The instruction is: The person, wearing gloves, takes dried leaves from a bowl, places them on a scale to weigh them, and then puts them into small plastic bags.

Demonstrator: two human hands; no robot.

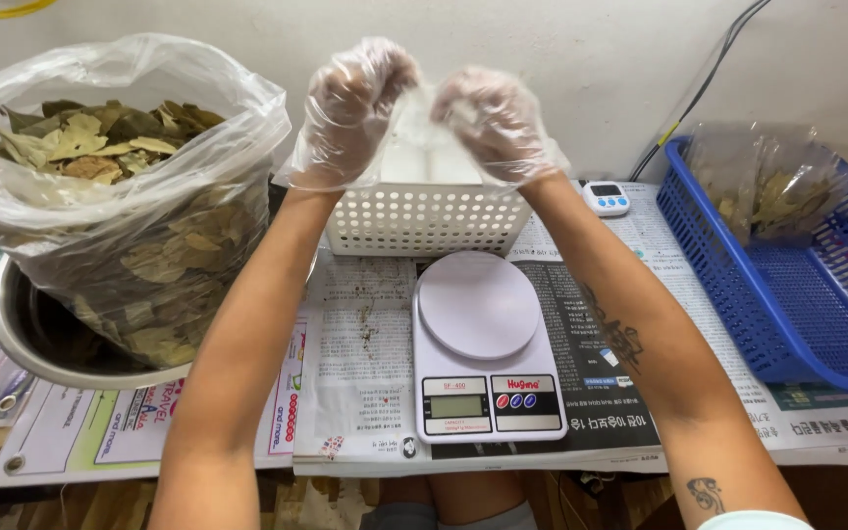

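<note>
A small clear plastic bag [424, 123] was held up between both gloved hands, above the white slotted basket [424, 221] at the far middle of the table. The left hand [350, 108] and the right hand [498, 118] each had fingertips pinched on the bag's upper edge, apparently drawing it apart; the thin film was hard to tell from the gloves, so the exact grip could not be confirmed.

Directly nearer stood a white kitchen scale [483, 344] with its round platform bare, resting on newspaper [360, 373]. A small digital timer [606, 198] lay just right of the basket. To the left, a large clear sack of dried leaves [110, 186] sat in a metal bowl [22, 344]. To the right, a blue plastic crate [787, 314] held filled packets of leaves [763, 186].

Risk noted: loose gloves on slick film could let the bag slip into the basket, or the film could tear if pulled unevenly.
</note>
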